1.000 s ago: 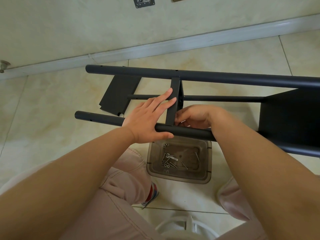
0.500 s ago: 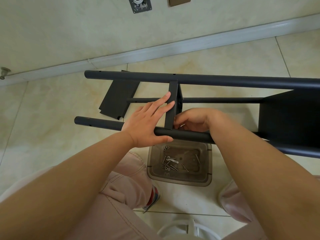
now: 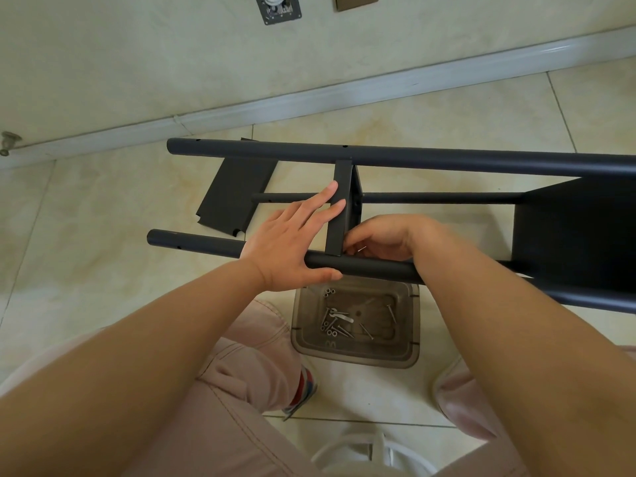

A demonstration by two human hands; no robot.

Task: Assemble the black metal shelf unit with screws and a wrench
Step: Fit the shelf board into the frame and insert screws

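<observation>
The black shelf frame lies on its side, with a far pole and a near pole. A middle shelf panel stands edge-on between them, and another panel is fixed at the right. My left hand lies flat with straight fingers against the middle panel, thumb along the near pole. My right hand is curled just right of that joint and pinches a small silver screw. Its fingertips are partly hidden.
A clear brown tray on the floor under the near pole holds several screws and a small wrench. A loose black panel lies on the tiles at the left. Wall and skirting run behind; my knees flank the tray.
Both hands stay at the same joint. My view has tilted a little, so the frame sits slightly lower in the picture.
</observation>
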